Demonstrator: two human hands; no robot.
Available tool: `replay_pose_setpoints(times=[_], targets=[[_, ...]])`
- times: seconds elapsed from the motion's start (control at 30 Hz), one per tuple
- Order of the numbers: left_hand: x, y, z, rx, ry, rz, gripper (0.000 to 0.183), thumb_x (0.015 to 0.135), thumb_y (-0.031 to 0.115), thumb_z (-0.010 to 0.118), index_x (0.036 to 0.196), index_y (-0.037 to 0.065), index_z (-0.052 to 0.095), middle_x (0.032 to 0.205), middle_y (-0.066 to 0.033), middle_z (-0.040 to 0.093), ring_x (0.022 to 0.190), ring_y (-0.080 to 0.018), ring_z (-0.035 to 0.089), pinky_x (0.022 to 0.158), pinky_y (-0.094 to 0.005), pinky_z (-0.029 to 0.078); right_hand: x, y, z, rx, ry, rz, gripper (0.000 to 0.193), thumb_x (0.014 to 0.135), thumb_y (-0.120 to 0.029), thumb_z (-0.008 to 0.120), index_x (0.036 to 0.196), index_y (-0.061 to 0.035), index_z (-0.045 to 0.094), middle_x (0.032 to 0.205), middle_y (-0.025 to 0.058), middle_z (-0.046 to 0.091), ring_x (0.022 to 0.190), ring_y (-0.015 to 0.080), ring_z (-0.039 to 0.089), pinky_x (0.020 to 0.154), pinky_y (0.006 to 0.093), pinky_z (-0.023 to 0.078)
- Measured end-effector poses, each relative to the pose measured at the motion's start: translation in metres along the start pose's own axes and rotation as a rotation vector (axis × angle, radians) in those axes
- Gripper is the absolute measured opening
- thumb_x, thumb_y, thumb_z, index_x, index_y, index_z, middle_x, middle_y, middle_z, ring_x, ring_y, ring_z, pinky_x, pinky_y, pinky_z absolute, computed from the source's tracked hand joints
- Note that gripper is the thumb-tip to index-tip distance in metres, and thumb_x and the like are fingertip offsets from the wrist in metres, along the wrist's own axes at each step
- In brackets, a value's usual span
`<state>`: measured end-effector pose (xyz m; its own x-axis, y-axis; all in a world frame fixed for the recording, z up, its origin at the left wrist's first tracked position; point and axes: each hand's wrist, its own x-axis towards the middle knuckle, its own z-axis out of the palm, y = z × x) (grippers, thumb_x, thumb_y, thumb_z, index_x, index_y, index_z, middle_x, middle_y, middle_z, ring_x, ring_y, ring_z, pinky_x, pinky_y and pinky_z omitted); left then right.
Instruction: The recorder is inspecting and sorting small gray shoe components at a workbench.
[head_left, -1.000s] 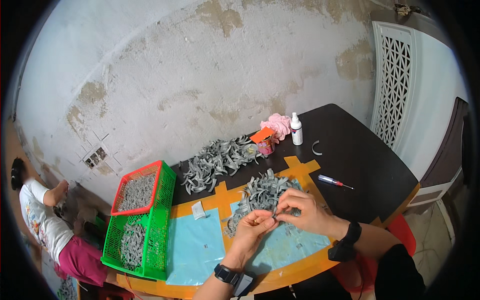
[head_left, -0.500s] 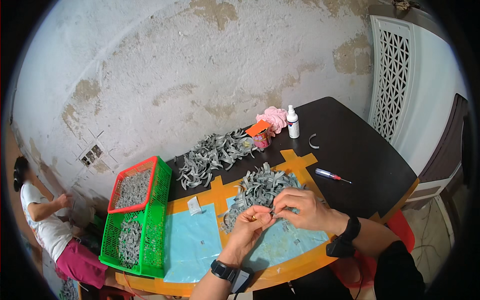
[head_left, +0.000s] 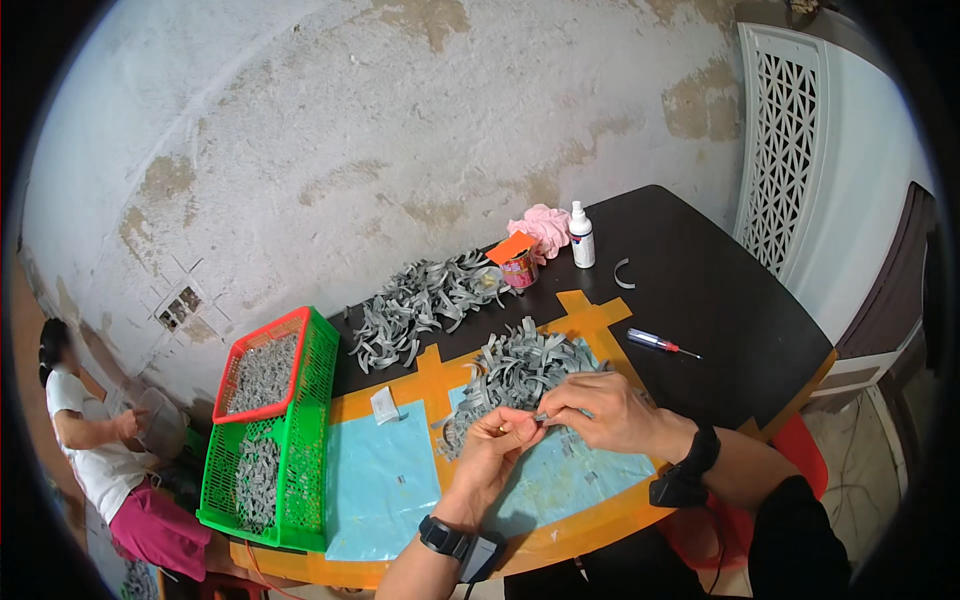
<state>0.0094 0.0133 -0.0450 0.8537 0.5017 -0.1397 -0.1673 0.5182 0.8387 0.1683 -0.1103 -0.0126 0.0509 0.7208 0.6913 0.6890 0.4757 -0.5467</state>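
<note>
My left hand (head_left: pixel 496 441) and my right hand (head_left: pixel 608 410) meet over the blue sheet at the near side of the table. Both are closed in a pinch on one small grey piece (head_left: pixel 541 417), mostly covered by the fingertips. Right behind my hands lies a heap of curved grey strips (head_left: pixel 520 362), like those in a second heap (head_left: pixel 425 300) farther back by the wall. The blue sheet (head_left: pixel 380 490) is held down with orange tape (head_left: pixel 430 372).
At left, a red basket (head_left: pixel 303 352) of small grey pieces rests on a green basket (head_left: pixel 310 450). A screwdriver (head_left: pixel 655 341), a lone curved strip (head_left: pixel 619 274), a white spray bottle (head_left: pixel 582 237), a can (head_left: pixel 519 268) and pink cloth (head_left: pixel 543 228) lie beyond. Another person (head_left: pixel 95 440) is at far left.
My hands keep their pinch at nearly the same place, with the fingers slightly shifted around the grey piece. The view has tilted a little. At far left, the other person's arm has moved.
</note>
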Motion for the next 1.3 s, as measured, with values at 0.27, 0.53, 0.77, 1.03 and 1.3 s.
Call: replay_pose_setpoints(times=[0.27, 0.53, 0.77, 1.03, 1.3], targets=[[-0.003, 0.012, 0.004, 0.007, -0.158, -0.104, 0.019, 0.087, 0.004, 0.062, 0.106, 0.001, 0.061, 0.099, -0.0077, 0.065, 0.092, -0.0145, 0.063, 0.084, -0.0242, 0.051, 0.003, -0.002, 0.001, 0.088, 0.054, 0.07, 0.008, 0.077, 0.001, 0.065, 0.083, -0.0007, 0.06, 0.081, 0.009, 0.059, 0.074, 0.0234, 0.06, 0.062, 0.0321, 0.047], [-0.002, 0.009, -0.002, 0.007, -0.235, -0.177, 0.021, 0.087, 0.007, 0.063, 0.108, 0.001, 0.061, 0.102, -0.0103, 0.064, 0.095, -0.0168, 0.064, 0.084, -0.024, 0.053, 0.003, -0.001, -0.004, 0.146, -0.035, 0.088, 0.009, 0.075, 0.002, 0.067, 0.082, -0.0005, 0.061, 0.084, 0.008, 0.056, 0.074, 0.0198, 0.058, 0.061, 0.0289, 0.046], [0.002, 0.003, -0.008, -0.121, -0.221, -0.144, 0.021, 0.086, 0.001, 0.062, 0.108, 0.0, 0.062, 0.098, -0.0128, 0.066, 0.092, -0.0205, 0.066, 0.084, -0.0274, 0.055, 0.005, 0.0, 0.001, -0.016, 0.069, -0.179, 0.014, 0.068, 0.005, 0.071, 0.075, -0.0039, 0.063, 0.082, 0.0046, 0.06, 0.07, 0.0197, 0.06, 0.059, 0.0285, 0.048], [-0.001, 0.004, -0.007, -0.147, -0.2, -0.13, 0.02, 0.084, 0.0, 0.064, 0.105, 0.0, 0.064, 0.094, -0.0113, 0.067, 0.087, -0.0183, 0.066, 0.081, -0.0259, 0.056, 0.004, -0.002, 0.003, 0.002, 0.108, -0.219, 0.018, 0.067, 0.005, 0.07, 0.079, -0.0038, 0.06, 0.079, 0.006, 0.064, 0.069, 0.0218, 0.061, 0.059, 0.0308, 0.049], [-0.002, 0.006, -0.001, -0.036, -0.039, -0.14, 0.019, 0.085, 0.004, 0.065, 0.104, 0.0, 0.064, 0.097, -0.0102, 0.066, 0.089, -0.0175, 0.065, 0.08, -0.026, 0.055, 0.006, -0.002, -0.001, 0.062, 0.033, -0.095, 0.016, 0.07, 0.005, 0.068, 0.08, -0.0031, 0.059, 0.079, 0.0075, 0.063, 0.072, 0.0229, 0.062, 0.062, 0.0317, 0.05]])
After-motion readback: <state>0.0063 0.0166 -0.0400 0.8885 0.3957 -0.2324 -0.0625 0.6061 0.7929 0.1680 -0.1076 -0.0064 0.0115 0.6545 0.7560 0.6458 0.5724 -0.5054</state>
